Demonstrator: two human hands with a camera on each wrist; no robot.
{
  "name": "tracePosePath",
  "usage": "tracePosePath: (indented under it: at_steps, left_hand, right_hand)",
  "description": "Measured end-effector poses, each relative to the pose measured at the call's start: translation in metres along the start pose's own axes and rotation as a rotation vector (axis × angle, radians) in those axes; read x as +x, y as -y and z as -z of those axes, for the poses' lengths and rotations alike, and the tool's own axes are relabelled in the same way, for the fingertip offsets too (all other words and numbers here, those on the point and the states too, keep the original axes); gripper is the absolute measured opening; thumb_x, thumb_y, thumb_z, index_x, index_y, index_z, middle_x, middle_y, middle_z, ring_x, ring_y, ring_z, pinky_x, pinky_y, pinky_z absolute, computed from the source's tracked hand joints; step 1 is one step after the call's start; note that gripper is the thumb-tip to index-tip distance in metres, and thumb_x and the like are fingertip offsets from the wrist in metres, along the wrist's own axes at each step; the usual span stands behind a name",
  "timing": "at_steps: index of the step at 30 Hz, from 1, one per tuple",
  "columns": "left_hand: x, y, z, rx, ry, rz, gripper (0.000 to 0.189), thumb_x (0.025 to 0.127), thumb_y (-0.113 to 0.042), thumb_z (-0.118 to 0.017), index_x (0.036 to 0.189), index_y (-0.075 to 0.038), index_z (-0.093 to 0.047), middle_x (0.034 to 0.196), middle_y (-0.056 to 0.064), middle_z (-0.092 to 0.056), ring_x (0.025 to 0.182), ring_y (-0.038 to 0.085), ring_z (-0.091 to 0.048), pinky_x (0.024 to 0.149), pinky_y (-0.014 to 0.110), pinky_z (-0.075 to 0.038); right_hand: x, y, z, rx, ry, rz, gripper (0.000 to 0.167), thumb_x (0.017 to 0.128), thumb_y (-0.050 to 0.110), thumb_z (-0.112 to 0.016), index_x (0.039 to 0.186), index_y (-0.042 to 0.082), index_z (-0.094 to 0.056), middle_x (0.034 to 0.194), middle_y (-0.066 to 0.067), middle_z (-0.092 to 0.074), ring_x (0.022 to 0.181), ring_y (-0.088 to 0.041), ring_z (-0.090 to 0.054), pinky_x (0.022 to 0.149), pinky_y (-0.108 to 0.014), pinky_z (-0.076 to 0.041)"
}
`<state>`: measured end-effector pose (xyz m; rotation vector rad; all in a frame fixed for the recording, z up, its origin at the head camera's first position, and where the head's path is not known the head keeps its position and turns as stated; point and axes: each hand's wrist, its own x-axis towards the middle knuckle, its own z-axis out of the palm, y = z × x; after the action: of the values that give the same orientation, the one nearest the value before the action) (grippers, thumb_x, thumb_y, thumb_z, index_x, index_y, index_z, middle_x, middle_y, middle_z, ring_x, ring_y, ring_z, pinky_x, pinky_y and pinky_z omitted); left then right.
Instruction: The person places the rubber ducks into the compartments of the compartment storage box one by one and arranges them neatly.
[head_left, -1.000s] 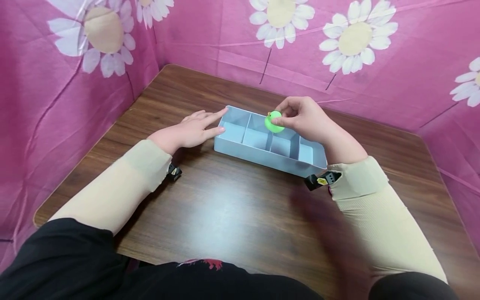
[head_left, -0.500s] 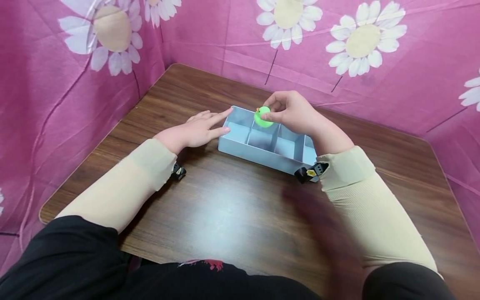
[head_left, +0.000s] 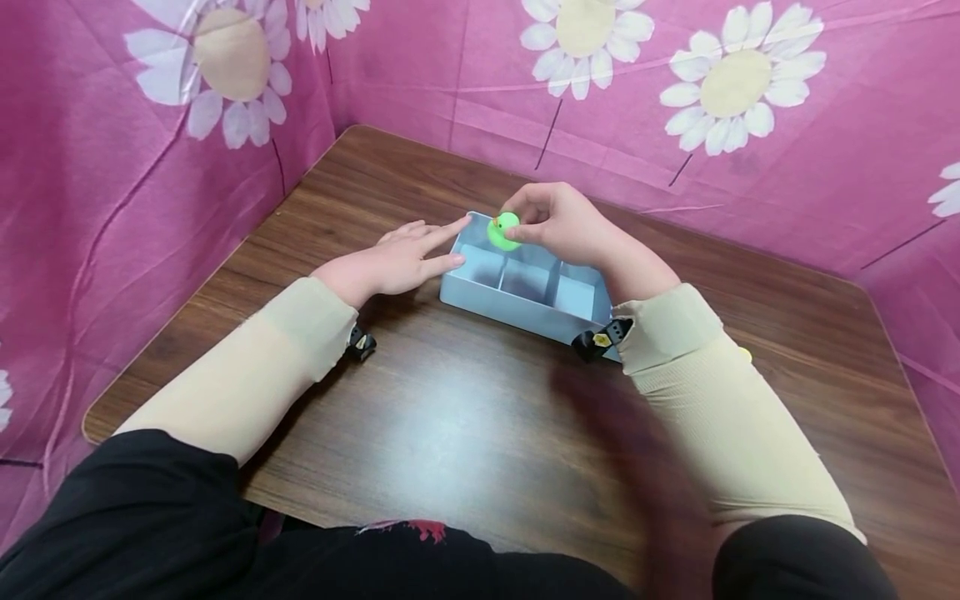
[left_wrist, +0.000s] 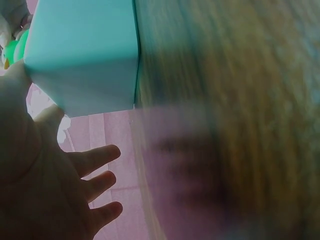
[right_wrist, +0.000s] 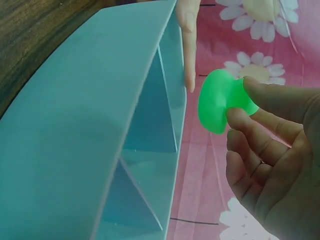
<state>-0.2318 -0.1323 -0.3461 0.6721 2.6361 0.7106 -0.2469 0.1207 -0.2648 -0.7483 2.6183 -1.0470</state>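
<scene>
A bright green rubber duck (head_left: pixel 502 232) with an orange beak is pinched between the thumb and fingers of my right hand (head_left: pixel 558 223). In the head view it overlaps the far side of a light blue divided box (head_left: pixel 517 311), near the leftmost divider. The right wrist view shows the duck (right_wrist: pixel 216 102) held above the level of the box rim. My left hand (head_left: pixel 390 260) lies with fingers spread at the box's left end, its index fingertip at the far corner and its thumb at the near rim. My right forearm hides the box's right end.
The box stands on a brown wood-grain table (head_left: pixel 420 433). Behind the table hangs a pink cloth (head_left: pixel 465 75) printed with white daisies. A small yellow thing (head_left: pixel 745 354) peeks out beyond my right sleeve.
My right hand has carried the green duck leftward over the box, from around its middle to near the leftmost compartment. My left hand stays at the box's left end. The yellow thing has come into view.
</scene>
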Motion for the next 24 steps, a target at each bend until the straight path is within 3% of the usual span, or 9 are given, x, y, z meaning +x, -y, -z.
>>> tracePosePath:
  at_steps: [14,24]
  left_hand:
    - [0.002,0.002,-0.002,0.006,-0.010,0.002,0.066,0.099,-0.067,-0.027,0.155,-0.049,0.002,0.162,0.011,-0.017,0.147,0.039,-0.003,0.115,0.058,-0.002]
    - [0.003,0.004,-0.003,0.007,-0.018,-0.001,0.064,0.100,-0.067,-0.027,0.154,-0.051,0.004,0.163,0.013,-0.016,0.148,0.039,-0.001,0.115,0.058,-0.001]
  right_hand:
    - [0.013,0.000,-0.013,-0.052,0.023,-0.003,0.025,0.092,0.006,-0.070,0.116,0.007,-0.070,0.088,-0.009,-0.066,0.082,-0.020,-0.057,0.071,-0.032,-0.045]
    - [0.017,-0.002,-0.019,-0.035,0.048,-0.030,0.026,0.092,0.003,-0.069,0.118,0.009,-0.069,0.086,-0.019,-0.065,0.077,-0.025,-0.057,0.068,-0.032,-0.045]
